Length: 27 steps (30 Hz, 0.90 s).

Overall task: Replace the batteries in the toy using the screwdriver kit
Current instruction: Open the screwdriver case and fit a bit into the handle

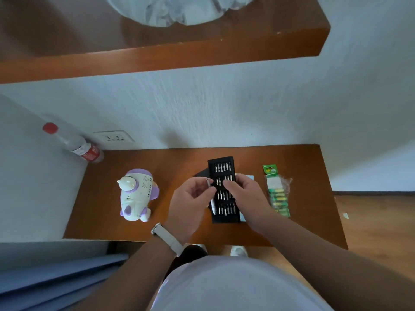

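Head view: a wooden table (pixel 179 160) against a white wall, seen from above, with both bare hands over its middle.
Left hand: the left hand (pixel 190 196) is raised above the table at about 9 o'clock from the kit, palm turned up toward the camera, a white watch strap (pixel 167 237) on the wrist.
Left fingers: the thumb and curled fingers close together on a thin silver screwdriver handle (pixel 210 186); its blunt end stands just clear of the fingertips, pointing toward 12 o'clock, and the lower part runs down along the kit's left edge.
Right hand: the right hand (pixel 244 194) lies over the right half of the kit, reaching in from 5 o'clock.
Right fingers: the fingertips bend down onto the second row of bits; whether they pinch a bit cannot be told, since the tips cover that spot.
Screwdriver kit: a black tray (pixel 223 189) lying lengthwise in the middle of the table, with four rows of small silver bits; the top row at 12 o'clock and the bottom row at 6 o'clock show in full.
Toy: a white and purple toy (pixel 137 194) stands at 9 o'clock from the left hand, well apart from the fingers and untouched.
Batteries: a green pack of batteries (pixel 277 194) lies at 3 o'clock from the kit, just beside the right wrist, apart from the fingers.
Bottle: a clear bottle (pixel 74 143) with a red cap leans in the far left corner at 10 o'clock.
Socket: a white wall socket (pixel 114 138) sits beside the bottle.
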Available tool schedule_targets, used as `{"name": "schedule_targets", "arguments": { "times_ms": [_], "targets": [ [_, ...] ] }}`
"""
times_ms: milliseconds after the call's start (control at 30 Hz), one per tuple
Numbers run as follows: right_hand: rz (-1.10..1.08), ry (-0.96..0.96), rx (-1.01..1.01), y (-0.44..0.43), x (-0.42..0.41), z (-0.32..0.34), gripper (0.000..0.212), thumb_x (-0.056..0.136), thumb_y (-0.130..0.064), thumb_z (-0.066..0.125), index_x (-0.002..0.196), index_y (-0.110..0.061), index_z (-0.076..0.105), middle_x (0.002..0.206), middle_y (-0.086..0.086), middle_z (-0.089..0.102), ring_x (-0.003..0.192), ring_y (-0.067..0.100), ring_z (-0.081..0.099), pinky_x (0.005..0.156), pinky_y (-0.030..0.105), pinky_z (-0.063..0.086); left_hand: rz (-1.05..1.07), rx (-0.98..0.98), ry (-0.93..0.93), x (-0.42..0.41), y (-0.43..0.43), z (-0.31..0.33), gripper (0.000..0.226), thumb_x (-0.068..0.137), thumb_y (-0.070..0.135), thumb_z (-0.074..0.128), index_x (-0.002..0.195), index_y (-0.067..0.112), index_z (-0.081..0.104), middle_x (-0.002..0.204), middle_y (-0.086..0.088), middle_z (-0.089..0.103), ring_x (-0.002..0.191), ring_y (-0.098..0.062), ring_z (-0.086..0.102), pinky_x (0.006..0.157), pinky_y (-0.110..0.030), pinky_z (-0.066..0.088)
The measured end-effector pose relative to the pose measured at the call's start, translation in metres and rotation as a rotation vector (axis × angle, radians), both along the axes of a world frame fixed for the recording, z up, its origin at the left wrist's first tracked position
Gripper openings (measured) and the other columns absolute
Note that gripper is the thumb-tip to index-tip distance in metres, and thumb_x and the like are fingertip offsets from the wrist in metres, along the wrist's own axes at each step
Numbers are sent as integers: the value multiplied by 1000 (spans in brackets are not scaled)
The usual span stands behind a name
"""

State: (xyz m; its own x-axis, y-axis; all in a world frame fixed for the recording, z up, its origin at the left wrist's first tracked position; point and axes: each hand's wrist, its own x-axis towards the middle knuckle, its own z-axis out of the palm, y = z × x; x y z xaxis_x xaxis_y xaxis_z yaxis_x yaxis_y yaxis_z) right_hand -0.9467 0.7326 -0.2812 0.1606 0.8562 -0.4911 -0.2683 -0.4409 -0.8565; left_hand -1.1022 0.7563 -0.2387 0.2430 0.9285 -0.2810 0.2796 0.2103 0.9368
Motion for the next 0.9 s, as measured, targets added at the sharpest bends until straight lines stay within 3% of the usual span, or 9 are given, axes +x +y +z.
{"name": "schedule_targets", "arguments": {
  "times_ms": [200, 400, 500, 633, 767, 900],
  "targets": [
    [79, -50, -72, 14, -16, -19, 17, 89, -32, 63, 99, -19, 67, 88, 4, 76, 81, 22, 75, 70, 41, 62, 158, -36, -39, -28, 10, 0, 13, 97, 14, 64, 104, 23, 70, 75, 13, 73, 73, -1, 70, 62, -14, 53],
    [162, -175, -157, 36, -32, -44, 17, 92, -37, 62, 97, -22, 68, 84, -2, 76, 75, 13, 74, 62, 29, 58, 153, -31, -36, -53, 35, 1, 17, 96, 15, 64, 101, 30, 72, 81, -2, 74, 74, -10, 69, 68, -21, 59],
    [246, -243, -203, 49, -46, -59, 18, 91, -39, 61, 92, -23, 69, 85, 1, 75, 75, 15, 74, 68, 36, 62, 143, -43, -58, -67, 48, 2, 18, 95, 14, 65, 99, 30, 73, 84, -8, 73, 76, -13, 70, 73, -25, 61],
    [349, -345, -249, 64, -70, -83, 36, 89, -40, 60, 100, -6, 66, 98, 24, 68, 90, 40, 67, 77, 54, 57, 133, -98, -94, -87, 59, 3, 18, 96, 13, 64, 100, 28, 73, 86, -15, 71, 76, -13, 69, 68, -20, 58],
    [384, -423, -287, 77, -89, -100, 30, 91, -39, 61, 94, -10, 67, 92, 18, 71, 85, 37, 68, 68, 45, 58, 129, -182, -136, -105, 67, 1, 17, 96, 11, 63, 104, 22, 73, 79, -1, 74, 74, -7, 71, 67, -18, 56],
    [387, -552, -325, 86, -100, -113, 32, 94, -38, 57, 95, -7, 65, 89, 19, 69, 77, 33, 68, 69, 44, 58, 127, -209, -151, -116, 73, -2, 17, 97, 11, 62, 103, 23, 72, 81, 4, 75, 78, -9, 72, 70, -22, 57]
  ]
}}
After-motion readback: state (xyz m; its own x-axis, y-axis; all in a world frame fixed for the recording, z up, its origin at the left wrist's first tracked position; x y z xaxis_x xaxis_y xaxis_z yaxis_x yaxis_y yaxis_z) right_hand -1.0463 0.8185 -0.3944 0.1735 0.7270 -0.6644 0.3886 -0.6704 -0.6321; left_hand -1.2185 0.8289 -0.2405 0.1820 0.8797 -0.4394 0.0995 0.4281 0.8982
